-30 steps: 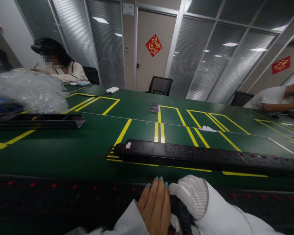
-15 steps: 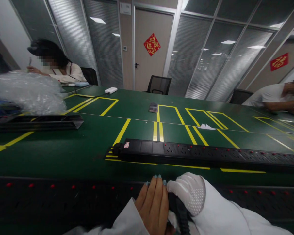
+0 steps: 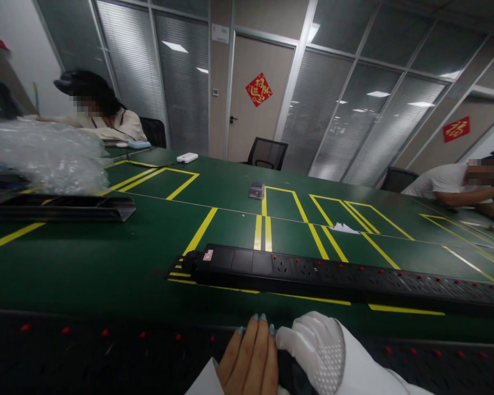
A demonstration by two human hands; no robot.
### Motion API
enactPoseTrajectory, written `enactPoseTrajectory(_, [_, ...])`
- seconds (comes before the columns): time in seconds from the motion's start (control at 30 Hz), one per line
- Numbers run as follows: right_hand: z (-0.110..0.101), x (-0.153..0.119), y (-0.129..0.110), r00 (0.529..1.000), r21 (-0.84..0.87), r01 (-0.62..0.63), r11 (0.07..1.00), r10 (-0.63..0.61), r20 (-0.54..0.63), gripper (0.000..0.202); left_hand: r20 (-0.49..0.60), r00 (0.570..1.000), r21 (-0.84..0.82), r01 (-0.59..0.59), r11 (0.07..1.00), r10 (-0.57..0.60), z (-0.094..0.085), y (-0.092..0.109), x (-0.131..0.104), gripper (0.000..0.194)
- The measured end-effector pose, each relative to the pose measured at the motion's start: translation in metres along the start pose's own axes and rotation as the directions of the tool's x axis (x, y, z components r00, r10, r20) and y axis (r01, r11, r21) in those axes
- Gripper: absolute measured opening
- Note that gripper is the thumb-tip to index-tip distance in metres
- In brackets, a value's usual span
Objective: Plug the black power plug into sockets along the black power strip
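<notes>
My bare left hand (image 3: pixel 253 359), with blue nails, lies flat on the near black power strip (image 3: pixel 107 365), its fingers stretched out. Beside it, my right hand (image 3: pixel 315 348) wears a white dotted glove and is closed around a black plug (image 3: pixel 290 376). The plug is partly hidden by both hands and cut off by the lower edge of the view. Red lights run in a row along the near strip. Beyond my hands, a second black power strip (image 3: pixel 239 277) with sockets lies across the table.
The green table (image 3: pixel 86 263) bears yellow tape outlines. Clear plastic wrap (image 3: pixel 49 156) and a black metal channel (image 3: pixel 61 208) lie at left. A white box (image 3: pixel 187 158), a small dark object (image 3: pixel 256 190) and torn paper (image 3: pixel 343 227) lie farther off. People sit at both far sides.
The view has tilted up a little, so my hands and the near strip sit lower. The right hand stays closed on the plug and the left stays flat. The person at left has lowered an arm.
</notes>
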State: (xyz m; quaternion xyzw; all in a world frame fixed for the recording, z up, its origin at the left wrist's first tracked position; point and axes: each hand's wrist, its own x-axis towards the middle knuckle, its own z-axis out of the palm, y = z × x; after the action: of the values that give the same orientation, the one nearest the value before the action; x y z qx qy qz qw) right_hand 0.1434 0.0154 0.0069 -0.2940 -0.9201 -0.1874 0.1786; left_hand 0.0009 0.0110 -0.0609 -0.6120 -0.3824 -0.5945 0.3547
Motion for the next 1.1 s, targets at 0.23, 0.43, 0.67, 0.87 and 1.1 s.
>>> enactPoseTrajectory(0.23, [0.005, -0.002, -0.003, 1.000, 0.001, -0.008, 1.000, 0.008, 0.014, 0.017, 0.011, 0.999, 0.000, 0.042, 0.999, -0.042, -0.005, 0.004, 0.003, 0.035])
enactPoseTrajectory(0.43, [0.000, -0.001, 0.000, 1.000, 0.013, 0.015, 1.000, -0.016, 0.011, 0.014, 0.040, 0.999, -0.006, 0.015, 1.000, -0.014, -0.007, 0.002, 0.002, 0.034])
enactPoseTrajectory(0.67, [0.002, -0.004, 0.000, 1.000, -0.002, 0.014, 1.000, -0.014, 0.003, 0.016, 0.102, 0.992, -0.014, -0.080, 0.997, 0.081, -0.010, -0.006, 0.002, 0.041])
enactPoseTrajectory(0.87, [-0.001, -0.002, 0.000, 1.000, 0.006, 0.008, 1.000, -0.008, 0.026, 0.021, 0.092, 0.994, -0.001, -0.053, 0.999, 0.053, -0.008, -0.004, 0.001, 0.038])
enactPoseTrajectory(1.1, [-0.023, 0.008, -0.002, 0.995, 0.062, 0.040, 0.997, -0.046, 0.093, 0.025, 0.083, 0.996, 0.006, -0.036, 0.999, 0.035, -0.007, -0.003, 0.001, 0.039])
